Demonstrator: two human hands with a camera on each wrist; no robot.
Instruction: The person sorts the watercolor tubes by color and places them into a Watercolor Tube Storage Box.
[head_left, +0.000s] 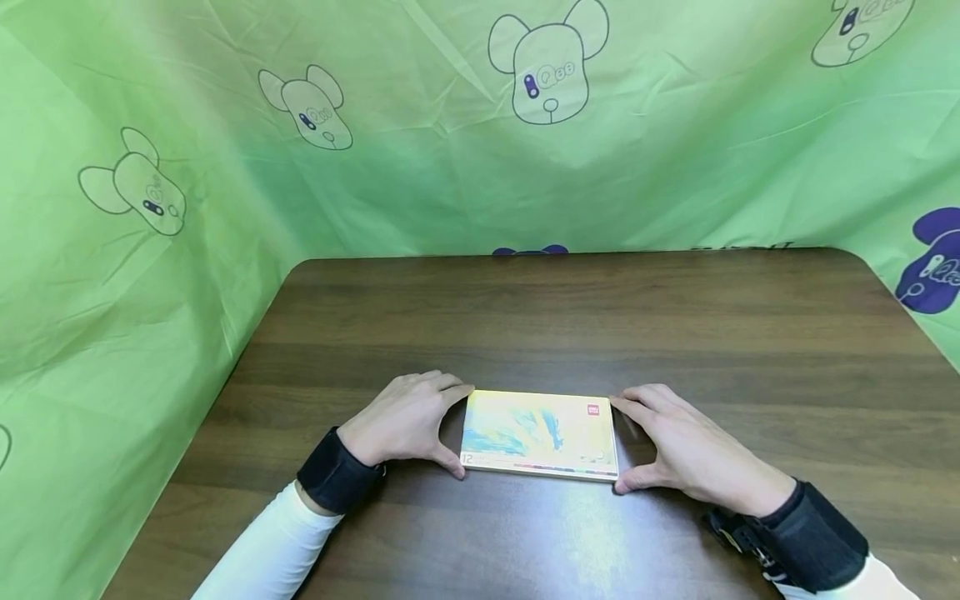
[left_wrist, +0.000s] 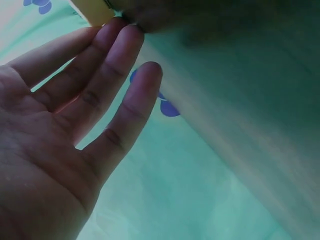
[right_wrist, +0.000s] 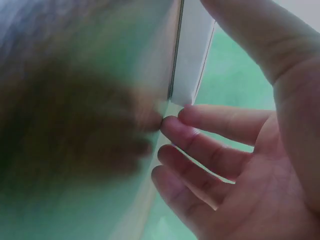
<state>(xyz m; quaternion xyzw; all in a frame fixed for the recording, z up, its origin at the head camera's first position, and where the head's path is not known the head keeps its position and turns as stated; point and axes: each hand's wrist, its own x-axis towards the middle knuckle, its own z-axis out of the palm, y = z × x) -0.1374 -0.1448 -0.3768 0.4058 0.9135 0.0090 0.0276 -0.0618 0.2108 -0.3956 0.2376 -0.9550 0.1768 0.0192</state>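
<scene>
A flat, pale yellow box with blue brush-like streaks, a small red logo and the number 12 lies on the wooden table. At its left end is my left hand, index fingertip by the far corner and thumb by the near corner. My right hand frames the right end in the same manner, its fingers fairly straight. The left wrist view shows spread fingers with the box's corner at their tips. In the right wrist view, the index fingertip meets the box's pale side; what the box contains is hidden.
The brown wooden table has rounded far corners. Behind and to the left hangs a green cloth printed with cartoon animal heads. Black bands circle both wrists, over white sleeves.
</scene>
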